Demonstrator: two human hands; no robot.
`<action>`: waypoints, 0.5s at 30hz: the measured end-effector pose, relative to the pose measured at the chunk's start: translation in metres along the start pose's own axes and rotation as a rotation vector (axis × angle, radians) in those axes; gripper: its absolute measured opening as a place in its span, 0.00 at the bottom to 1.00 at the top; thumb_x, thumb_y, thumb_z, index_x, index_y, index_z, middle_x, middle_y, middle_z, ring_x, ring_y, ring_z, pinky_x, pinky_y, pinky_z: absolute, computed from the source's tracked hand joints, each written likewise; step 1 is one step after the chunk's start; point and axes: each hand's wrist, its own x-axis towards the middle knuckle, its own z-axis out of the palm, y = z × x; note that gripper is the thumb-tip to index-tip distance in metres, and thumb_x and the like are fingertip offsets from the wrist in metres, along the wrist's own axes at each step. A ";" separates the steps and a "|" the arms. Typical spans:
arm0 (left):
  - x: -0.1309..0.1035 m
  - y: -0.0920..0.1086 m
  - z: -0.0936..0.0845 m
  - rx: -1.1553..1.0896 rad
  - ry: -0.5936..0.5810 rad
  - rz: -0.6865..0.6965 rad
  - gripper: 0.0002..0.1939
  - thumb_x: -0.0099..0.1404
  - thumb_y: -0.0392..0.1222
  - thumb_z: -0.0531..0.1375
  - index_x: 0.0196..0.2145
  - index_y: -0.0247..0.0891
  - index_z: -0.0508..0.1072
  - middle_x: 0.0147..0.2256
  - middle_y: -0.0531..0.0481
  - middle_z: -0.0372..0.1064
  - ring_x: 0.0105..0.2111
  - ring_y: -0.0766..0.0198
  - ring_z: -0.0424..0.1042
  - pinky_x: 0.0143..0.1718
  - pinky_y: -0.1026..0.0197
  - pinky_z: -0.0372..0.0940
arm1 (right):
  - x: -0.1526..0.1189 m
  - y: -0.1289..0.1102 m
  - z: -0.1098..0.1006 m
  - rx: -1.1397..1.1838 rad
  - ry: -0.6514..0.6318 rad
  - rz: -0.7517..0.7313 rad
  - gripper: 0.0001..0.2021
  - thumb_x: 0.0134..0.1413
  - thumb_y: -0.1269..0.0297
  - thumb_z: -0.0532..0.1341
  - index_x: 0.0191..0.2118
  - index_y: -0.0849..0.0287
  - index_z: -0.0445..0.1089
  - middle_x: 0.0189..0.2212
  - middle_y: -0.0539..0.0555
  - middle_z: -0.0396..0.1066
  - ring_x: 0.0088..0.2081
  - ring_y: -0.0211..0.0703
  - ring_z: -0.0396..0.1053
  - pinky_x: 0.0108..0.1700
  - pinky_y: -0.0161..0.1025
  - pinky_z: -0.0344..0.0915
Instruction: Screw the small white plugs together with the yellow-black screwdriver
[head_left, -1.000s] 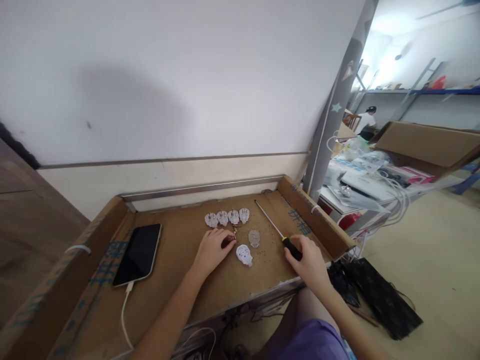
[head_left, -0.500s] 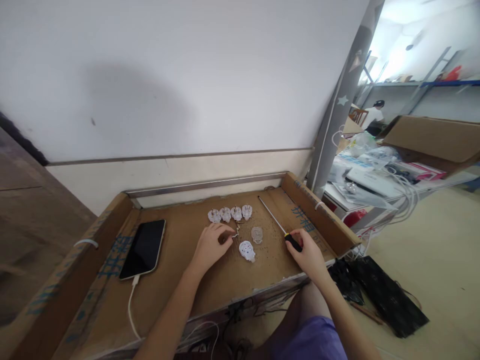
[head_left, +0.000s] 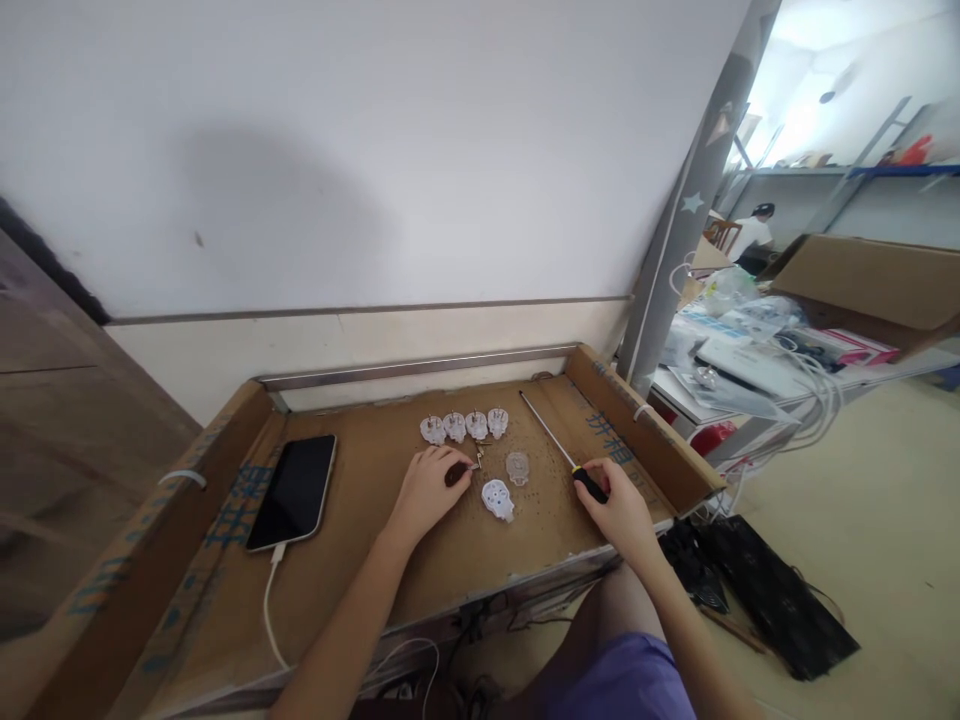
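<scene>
My left hand point(head_left: 429, 495) rests low over the cardboard, its thumb and forefinger pinched on a small metal part point(head_left: 477, 466). More small metal pieces point(head_left: 481, 452) lie just beyond those fingertips. Around the black and yellow handle of a long screwdriver point(head_left: 553, 436), my right hand point(head_left: 619, 508) is closed; the shaft lies forward and to the left. Between the hands are a white plug body point(head_left: 497, 499), its inner side facing up, and a clear plastic cover point(head_left: 517, 467). Several clear plugs point(head_left: 454, 427) with metal pins pointing up stand in a row behind them.
A cardboard tray point(head_left: 360, 560) with raised side walls lines the work surface. On its left lies a phone point(head_left: 292, 492) with a white cable point(head_left: 271, 620). To the right, a cluttered table point(head_left: 750, 350) holds bags and cables. A person point(head_left: 752, 235) sits far behind.
The whole view has shifted slightly to the right across the frame. Both hands stay nearly where they were, the right one still holding the screwdriver.
</scene>
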 end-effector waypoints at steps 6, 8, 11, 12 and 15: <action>0.000 0.001 -0.001 0.025 0.003 -0.015 0.08 0.64 0.38 0.54 0.34 0.42 0.73 0.38 0.51 0.73 0.42 0.57 0.67 0.43 0.55 0.59 | 0.001 0.003 0.003 -0.002 0.019 -0.003 0.14 0.58 0.56 0.56 0.42 0.63 0.66 0.33 0.51 0.66 0.31 0.34 0.65 0.34 0.37 0.66; 0.000 0.001 -0.001 0.039 0.004 -0.020 0.08 0.64 0.38 0.54 0.35 0.42 0.74 0.39 0.50 0.73 0.42 0.57 0.67 0.43 0.54 0.59 | 0.001 0.006 0.006 0.002 0.034 -0.005 0.14 0.58 0.56 0.57 0.42 0.63 0.66 0.33 0.51 0.66 0.31 0.35 0.65 0.34 0.37 0.66; 0.001 -0.001 0.000 0.055 0.002 -0.032 0.08 0.64 0.39 0.54 0.35 0.42 0.74 0.39 0.50 0.73 0.43 0.56 0.67 0.44 0.54 0.59 | 0.001 0.009 0.009 0.012 0.060 -0.014 0.14 0.58 0.56 0.57 0.41 0.63 0.66 0.33 0.51 0.67 0.32 0.35 0.66 0.35 0.37 0.67; 0.001 -0.001 0.001 0.057 0.001 -0.034 0.08 0.64 0.39 0.54 0.35 0.42 0.74 0.40 0.50 0.73 0.43 0.56 0.67 0.44 0.54 0.59 | 0.002 0.009 0.010 0.015 0.066 -0.018 0.14 0.58 0.56 0.57 0.41 0.63 0.66 0.33 0.51 0.67 0.31 0.35 0.66 0.34 0.37 0.67; 0.001 -0.002 0.002 0.047 0.004 -0.030 0.08 0.64 0.39 0.55 0.35 0.42 0.74 0.40 0.50 0.73 0.43 0.56 0.67 0.44 0.54 0.59 | 0.002 0.011 0.012 0.021 0.081 -0.029 0.14 0.58 0.56 0.56 0.41 0.63 0.66 0.33 0.51 0.67 0.31 0.34 0.65 0.34 0.37 0.66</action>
